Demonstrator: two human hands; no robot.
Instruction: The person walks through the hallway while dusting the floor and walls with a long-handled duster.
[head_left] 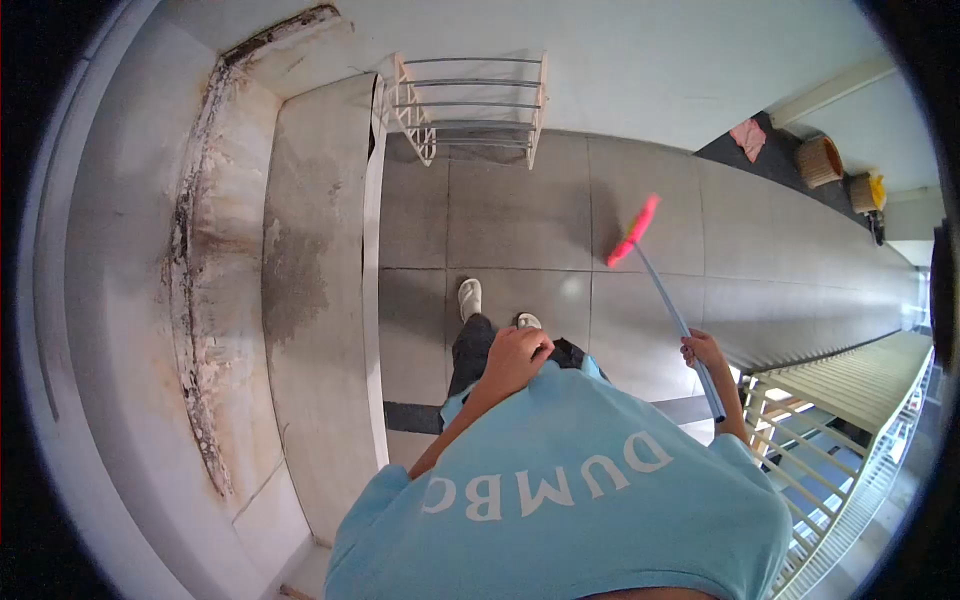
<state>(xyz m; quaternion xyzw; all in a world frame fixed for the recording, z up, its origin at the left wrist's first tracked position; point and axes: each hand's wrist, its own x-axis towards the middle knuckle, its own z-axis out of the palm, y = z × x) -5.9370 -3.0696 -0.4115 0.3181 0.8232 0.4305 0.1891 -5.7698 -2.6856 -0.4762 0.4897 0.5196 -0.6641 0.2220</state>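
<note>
My right hand (703, 349) is closed around the grey-blue pole (672, 308) of a cleaning tool, whose lower shaft end rests near my forearm. The tool's bright pink head (633, 232) is over the grey floor tiles, ahead and to the right of my feet; it looks slightly blurred. My left hand (518, 358) is held in front of my waist against the light blue shirt (590, 490). Its fingers are curled in, and what they hold, if anything, is hidden.
A small rack (470, 103) with metal bars stands against the wall ahead. A stained ledge (315, 290) runs along the left. Cream slatted railings (850, 380) are at the right. Baskets (820, 161) and a pink cloth (748, 139) lie on a dark strip at the far right.
</note>
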